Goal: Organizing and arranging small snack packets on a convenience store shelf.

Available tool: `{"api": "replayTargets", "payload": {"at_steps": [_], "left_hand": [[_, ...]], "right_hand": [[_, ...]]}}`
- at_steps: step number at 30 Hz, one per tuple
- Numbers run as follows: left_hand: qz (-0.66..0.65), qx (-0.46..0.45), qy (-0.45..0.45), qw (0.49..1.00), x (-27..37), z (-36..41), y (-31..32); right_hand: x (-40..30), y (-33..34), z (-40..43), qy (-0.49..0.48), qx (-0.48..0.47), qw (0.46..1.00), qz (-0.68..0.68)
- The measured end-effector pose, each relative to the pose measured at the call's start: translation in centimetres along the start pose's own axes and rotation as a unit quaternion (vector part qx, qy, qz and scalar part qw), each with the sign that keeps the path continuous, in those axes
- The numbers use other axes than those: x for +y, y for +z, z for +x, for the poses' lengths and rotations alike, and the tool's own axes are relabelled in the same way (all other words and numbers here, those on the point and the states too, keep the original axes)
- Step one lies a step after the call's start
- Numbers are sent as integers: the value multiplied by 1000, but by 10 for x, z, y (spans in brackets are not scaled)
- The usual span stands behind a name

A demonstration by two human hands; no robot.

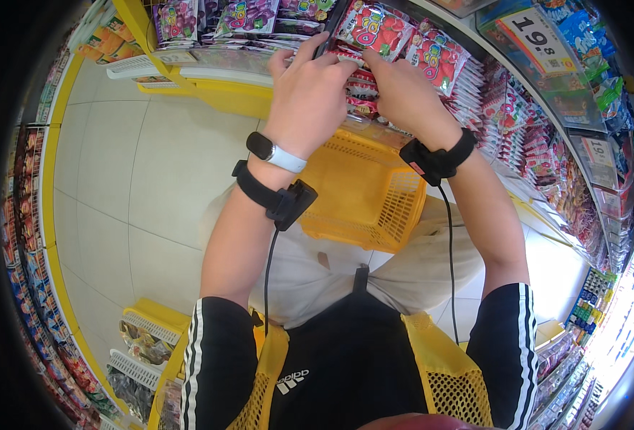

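My left hand (pixel 311 97) reaches to the shelf, fingers spread over a black divider (pixel 328 27) between purple grape candy bags (pixel 247 17) and red strawberry candy bags (pixel 373 29). My right hand (pixel 405 97) lies on the row of strawberry bags, its index finger near the front bags' top edges. Whether either hand grips a bag is hard to tell, as the fingertips partly hide the contact. Beneath both wrists is a yellow plastic shopping basket (pixel 349 185), its visible floor bare. Each wrist wears a black strapped device with a cable.
The yellow shelf edge (pixel 231 97) runs left of my hands. More candy bags (pixel 515 115) and price tags (pixel 540 40) curve along the right. Another stocked shelf with a yellow edge (pixel 49 215) stands far left. White baskets (pixel 136 368) are at lower left.
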State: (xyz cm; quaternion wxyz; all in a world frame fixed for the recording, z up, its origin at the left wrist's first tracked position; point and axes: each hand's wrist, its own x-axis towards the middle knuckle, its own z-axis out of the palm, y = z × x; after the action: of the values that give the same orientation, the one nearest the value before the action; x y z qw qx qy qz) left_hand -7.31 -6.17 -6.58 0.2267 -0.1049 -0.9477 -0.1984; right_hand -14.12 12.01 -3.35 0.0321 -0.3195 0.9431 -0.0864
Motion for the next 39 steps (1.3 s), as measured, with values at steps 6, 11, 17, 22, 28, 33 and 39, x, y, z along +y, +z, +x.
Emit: {"api": "replayTargets", "payload": {"at_steps": [6, 11, 17, 22, 28, 33, 39], "left_hand": [[-29, -17, -8, 999, -6, -1, -4], [-9, 12, 6, 1000, -2, 2, -2], [32, -36, 23, 999, 9, 0, -3], [84, -8, 72, 994, 11, -1, -8], [34, -71, 64, 995, 21, -2, -5], [20, -85, 76, 993, 27, 7, 1], [-115, -62, 211, 969, 54, 0, 31]], "right_hand": [[19, 22, 4, 22, 45, 997, 54], [14, 28, -1, 62, 82, 985, 135], [26, 21, 14, 20, 6, 997, 68], [32, -24, -7, 41, 0, 940, 338], [59, -45, -61, 36, 79, 986, 142], [71, -16, -90, 25, 64, 985, 156], [91, -37, -99, 85, 124, 946, 286]]}}
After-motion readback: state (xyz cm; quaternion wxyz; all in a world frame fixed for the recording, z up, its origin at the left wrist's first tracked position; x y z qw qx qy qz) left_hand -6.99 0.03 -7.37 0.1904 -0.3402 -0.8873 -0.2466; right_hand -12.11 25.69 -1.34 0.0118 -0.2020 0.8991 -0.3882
